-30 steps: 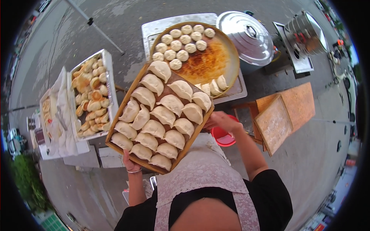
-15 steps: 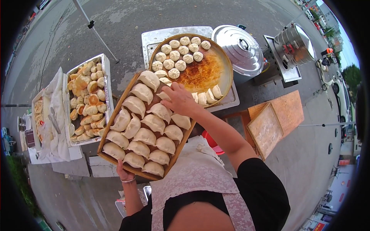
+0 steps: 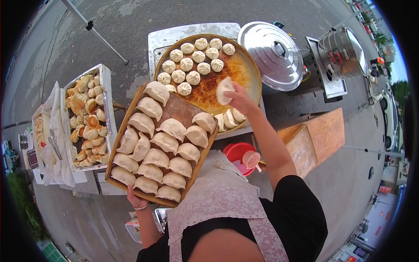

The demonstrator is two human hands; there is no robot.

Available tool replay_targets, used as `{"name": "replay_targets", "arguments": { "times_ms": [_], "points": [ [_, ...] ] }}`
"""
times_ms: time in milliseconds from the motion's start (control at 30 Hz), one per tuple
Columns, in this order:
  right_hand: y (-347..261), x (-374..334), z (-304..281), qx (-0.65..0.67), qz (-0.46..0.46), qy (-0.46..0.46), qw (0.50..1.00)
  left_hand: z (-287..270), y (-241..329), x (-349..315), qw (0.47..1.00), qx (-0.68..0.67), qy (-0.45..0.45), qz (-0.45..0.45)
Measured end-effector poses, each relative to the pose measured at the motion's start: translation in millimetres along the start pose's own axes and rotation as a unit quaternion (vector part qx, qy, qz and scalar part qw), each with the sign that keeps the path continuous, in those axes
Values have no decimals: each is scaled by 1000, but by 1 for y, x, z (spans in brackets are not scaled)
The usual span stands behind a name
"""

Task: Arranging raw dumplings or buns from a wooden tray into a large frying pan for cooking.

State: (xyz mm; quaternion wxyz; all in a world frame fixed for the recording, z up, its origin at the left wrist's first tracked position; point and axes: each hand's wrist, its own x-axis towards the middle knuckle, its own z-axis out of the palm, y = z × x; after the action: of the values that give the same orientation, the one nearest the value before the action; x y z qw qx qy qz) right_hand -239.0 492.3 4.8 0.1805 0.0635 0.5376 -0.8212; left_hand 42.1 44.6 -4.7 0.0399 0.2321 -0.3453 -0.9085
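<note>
Right hand (image 3: 242, 100) is pinching a dumpling (image 3: 224, 91) above round pan (image 3: 244, 70), toward right edge, left hand (image 3: 137, 201) gripping wooden tray (image 3: 181, 109) by near edge

Pale desk (image 3: 163, 41) with rounded corners, dirty in spots. Holds one big round pan (image 3: 244, 65), covering most of the top. Over on the left, another desk (image 3: 80, 177), white, mostly hidden under a long silver foil tray (image 3: 107, 89).

Grey outdoor pavement (image 3: 183, 13) in daylight

No legible lettering, labels, numbers or signs on anything visible.
</note>
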Motion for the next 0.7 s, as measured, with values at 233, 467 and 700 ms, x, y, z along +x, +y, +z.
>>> {"name": "replay_targets", "arguments": {
  "times_ms": [233, 467, 700],
  "points": [
    [0, 86, -107, -329, 55, 296, 895, 21, -14, 6, 999, -21, 27, -3],
    [-1, 183, -128, -331, 25, 410, 850, 40, -24, 1, 997, -40, 67, -10],
    [13, 224, -134, -314, 41, 490, 812, 17, -35, -10, 993, -34, 117, 3]
  ]
}}
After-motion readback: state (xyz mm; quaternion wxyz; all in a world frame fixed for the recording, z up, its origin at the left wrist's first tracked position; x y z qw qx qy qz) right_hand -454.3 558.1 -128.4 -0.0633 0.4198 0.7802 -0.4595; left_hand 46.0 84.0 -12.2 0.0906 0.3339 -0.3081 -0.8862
